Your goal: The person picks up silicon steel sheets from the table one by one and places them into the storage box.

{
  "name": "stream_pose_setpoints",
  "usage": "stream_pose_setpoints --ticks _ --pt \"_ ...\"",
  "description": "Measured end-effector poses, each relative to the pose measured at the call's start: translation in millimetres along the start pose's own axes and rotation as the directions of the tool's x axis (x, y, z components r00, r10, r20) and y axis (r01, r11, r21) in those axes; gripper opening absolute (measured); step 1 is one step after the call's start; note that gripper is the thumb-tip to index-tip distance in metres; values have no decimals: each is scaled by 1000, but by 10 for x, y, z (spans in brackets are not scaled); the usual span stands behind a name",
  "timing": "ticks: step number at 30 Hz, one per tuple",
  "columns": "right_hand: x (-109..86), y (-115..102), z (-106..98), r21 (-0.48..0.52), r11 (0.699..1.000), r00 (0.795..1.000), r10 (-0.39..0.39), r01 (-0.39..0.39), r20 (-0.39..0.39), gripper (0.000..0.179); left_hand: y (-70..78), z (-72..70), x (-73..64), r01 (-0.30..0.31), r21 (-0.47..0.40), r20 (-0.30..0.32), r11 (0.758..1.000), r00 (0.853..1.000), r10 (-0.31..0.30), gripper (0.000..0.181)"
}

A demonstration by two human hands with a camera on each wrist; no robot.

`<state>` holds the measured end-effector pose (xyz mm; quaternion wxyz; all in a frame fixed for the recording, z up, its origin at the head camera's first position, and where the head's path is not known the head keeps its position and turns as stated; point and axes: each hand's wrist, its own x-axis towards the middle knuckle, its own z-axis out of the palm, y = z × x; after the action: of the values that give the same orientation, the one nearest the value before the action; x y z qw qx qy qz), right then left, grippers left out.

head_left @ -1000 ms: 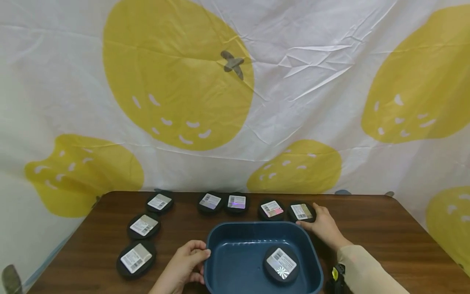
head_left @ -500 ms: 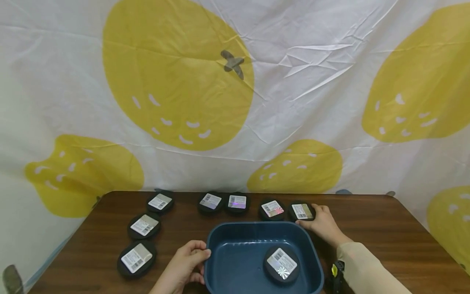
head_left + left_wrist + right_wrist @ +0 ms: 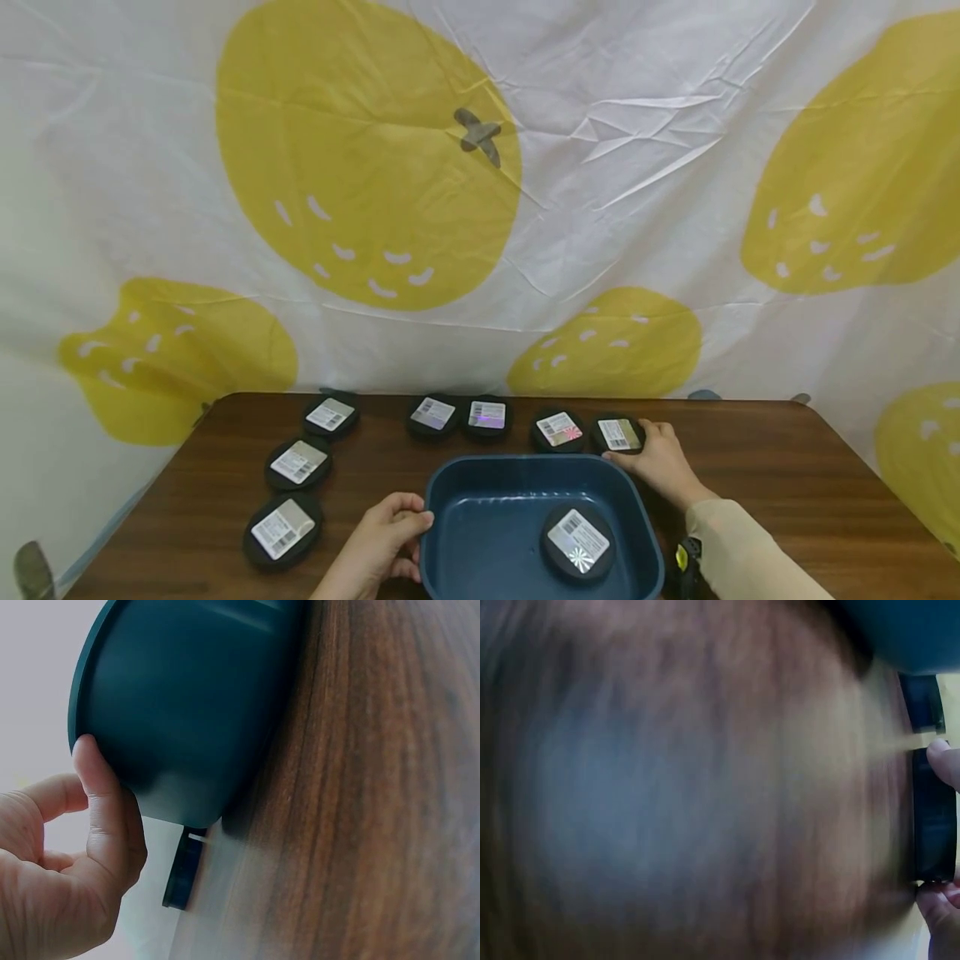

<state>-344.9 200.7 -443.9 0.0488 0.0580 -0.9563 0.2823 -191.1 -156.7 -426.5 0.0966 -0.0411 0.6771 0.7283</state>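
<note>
A blue rectangular basin (image 3: 480, 546) stands at the front of the table. My left hand (image 3: 378, 537) pinches its left rim between thumb and fingers; in the left wrist view a fingertip (image 3: 88, 750) lies against the basin's outer wall (image 3: 187, 712). Inside the basin, right of centre, sits a round black tub (image 3: 558, 562) with a white barcode label. Beyond the far right corner my right hand (image 3: 663, 467) grips another labelled black tub (image 3: 618, 434), which rests on the table. The right wrist view shows that tub (image 3: 934, 817) edge-on, with thumb and finger at opposite sides.
Along the back lie more black tubs: one beside the gripped one (image 3: 558, 430), a close pair (image 3: 487, 415) in the middle. Several line the left side, the nearest (image 3: 282, 532) left of my left hand. A lemon-print cloth (image 3: 375, 167) hangs behind the wooden table (image 3: 787, 492).
The head view has shifted very slightly. Both hands keep their holds, and the basin and tubs stay where they were.
</note>
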Motion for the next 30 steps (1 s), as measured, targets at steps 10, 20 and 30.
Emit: stream_pose_setpoints --ticks 10,20,30 --pt "-19 9 -33 -17 1000 1000 11 -11 -21 93 -14 0 8 -4 -19 25 1000 1000 5 20" --pt "-42 18 -76 -8 999 999 31 -32 -26 92 9 -6 -8 -8 -2 18 1000 1000 8 21" --pt "-99 77 -161 -1 999 999 38 -38 -37 93 5 0 3 0 -1 20 1000 1000 0 21"
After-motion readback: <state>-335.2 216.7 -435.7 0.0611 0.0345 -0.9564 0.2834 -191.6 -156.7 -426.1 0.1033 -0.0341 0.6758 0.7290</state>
